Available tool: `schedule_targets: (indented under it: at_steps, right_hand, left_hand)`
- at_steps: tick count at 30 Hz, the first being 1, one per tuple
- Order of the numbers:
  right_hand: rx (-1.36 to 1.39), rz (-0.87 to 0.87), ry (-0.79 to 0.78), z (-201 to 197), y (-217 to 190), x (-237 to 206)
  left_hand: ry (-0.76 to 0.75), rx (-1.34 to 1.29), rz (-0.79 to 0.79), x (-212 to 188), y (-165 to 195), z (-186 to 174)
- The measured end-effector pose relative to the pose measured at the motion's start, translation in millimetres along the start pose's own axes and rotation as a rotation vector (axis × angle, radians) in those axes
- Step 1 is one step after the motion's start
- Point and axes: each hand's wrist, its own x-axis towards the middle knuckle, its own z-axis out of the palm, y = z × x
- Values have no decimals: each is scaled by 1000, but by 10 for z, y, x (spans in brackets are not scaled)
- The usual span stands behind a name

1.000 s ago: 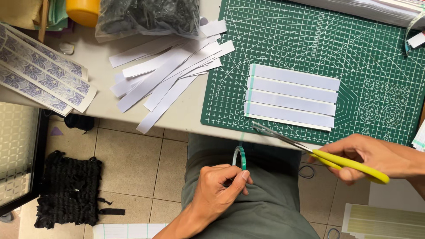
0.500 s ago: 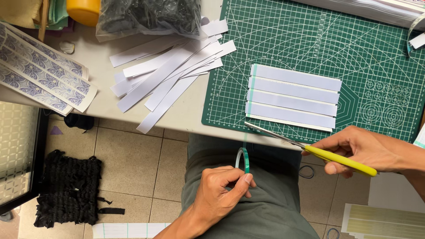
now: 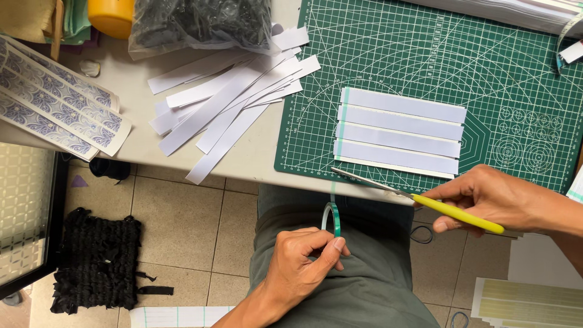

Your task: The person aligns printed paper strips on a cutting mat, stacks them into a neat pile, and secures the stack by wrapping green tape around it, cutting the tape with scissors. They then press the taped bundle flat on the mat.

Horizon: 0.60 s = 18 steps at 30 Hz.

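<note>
Nearest, over the lap: left hand (image 3: 300, 261) pinching a small green tape roll (image 3: 331, 218), fingers closed on it, a strip drawn up to the mat's edge; roll slightly lower than half a second ago — tape pulled taut. Right hand (image 3: 492, 197) wrapped round yellow-handled scissors (image 3: 419, 197), blades nearly shut, now swung down toward the strip rather than hovering higher. Beyond: four white paper strips (image 3: 401, 130) on the green cutting mat (image 3: 425, 54); loose strips (image 3: 228, 103) beside it. Farthest — clear plastic bag (image 3: 200, 24) holding dark pieces; yellow cup (image 3: 112, 15), contents unseen.
</note>
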Motion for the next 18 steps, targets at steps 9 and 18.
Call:
schedule_targets:
  at_steps: [9, 18]
  right_hand:
    - [77, -898, 50, -313, 810, 118]
    - [-363, -551, 1322, -880, 1218, 456]
  left_hand:
    - [-45, 12, -36, -94, 116, -40]
    - [-121, 246, 481, -144, 227, 24]
